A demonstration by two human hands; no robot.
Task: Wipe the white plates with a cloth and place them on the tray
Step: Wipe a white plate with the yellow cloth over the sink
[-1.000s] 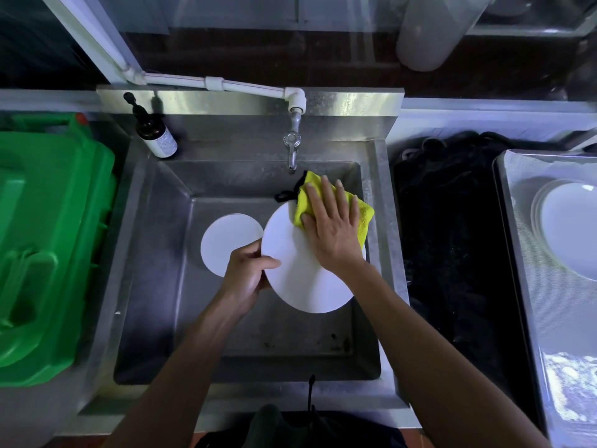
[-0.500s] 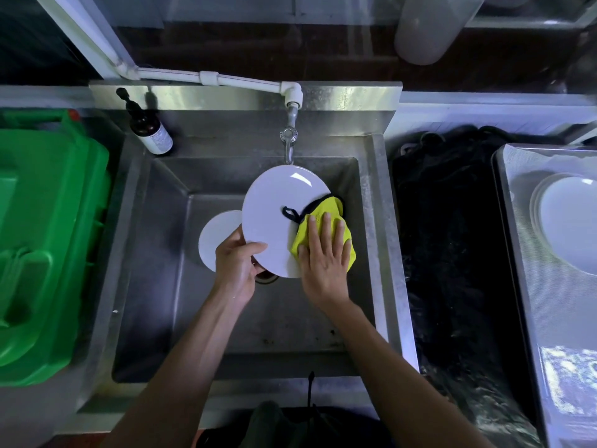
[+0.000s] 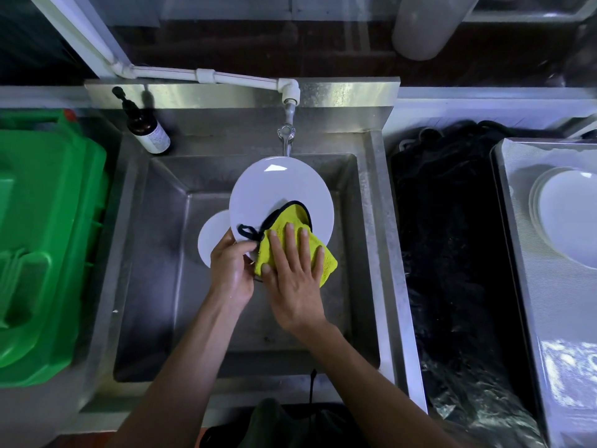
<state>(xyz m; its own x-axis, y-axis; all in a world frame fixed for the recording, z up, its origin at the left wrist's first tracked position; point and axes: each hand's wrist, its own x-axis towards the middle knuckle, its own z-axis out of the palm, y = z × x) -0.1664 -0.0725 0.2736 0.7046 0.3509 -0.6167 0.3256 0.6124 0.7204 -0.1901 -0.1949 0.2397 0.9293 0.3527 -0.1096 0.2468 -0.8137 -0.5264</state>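
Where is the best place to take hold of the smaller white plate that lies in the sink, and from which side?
Probably its left rim. The small plate lies flat on the sink floor, and its right part is hidden under the held plate and the left hand. Come from the left and slip fingertips under that free edge.

Left hand (image 3: pixel 231 270) curled, gripping; right hand (image 3: pixel 295 276) flat, fingers spread

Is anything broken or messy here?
Nothing looks broken or spilled. The left hand holds a plate over the sink, and the right hand presses the cloth on it. Another plate lies below.
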